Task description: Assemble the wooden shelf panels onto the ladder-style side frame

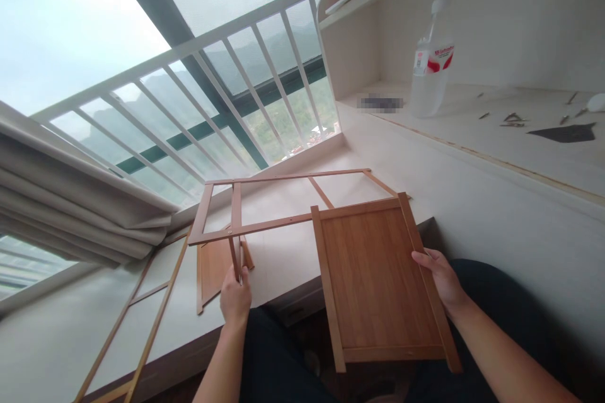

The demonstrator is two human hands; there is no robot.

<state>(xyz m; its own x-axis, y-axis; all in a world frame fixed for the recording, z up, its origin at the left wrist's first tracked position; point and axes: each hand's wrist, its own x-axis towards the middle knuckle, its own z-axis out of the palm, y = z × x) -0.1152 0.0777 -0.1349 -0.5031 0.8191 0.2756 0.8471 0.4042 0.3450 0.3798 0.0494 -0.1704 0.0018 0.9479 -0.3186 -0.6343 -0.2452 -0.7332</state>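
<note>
My right hand (442, 280) is closed on the right edge of a brown wooden shelf panel (371, 280), its thumb on the near face. The panel hangs tilted over my lap. Its top edge lies along a ladder-shaped wooden frame (265, 225); whether the two are joined I cannot tell. Lower left of it, my left hand (236, 296) is wrapped round a narrow wooden slat (234, 258) that runs down from the frame's left end. Something thin and shiny shows beside the slat by my fingers. Behind this hand lies a second wooden panel (215, 274) on the white ledge (278, 264).
Another ladder-shaped frame (155, 318) leans at the left, near a grey curtain (70, 195). White railings (198, 56) stand before the window. On the right shelf are a plastic bottle (430, 69), several small metal parts (514, 118) and a dark flat piece (564, 133).
</note>
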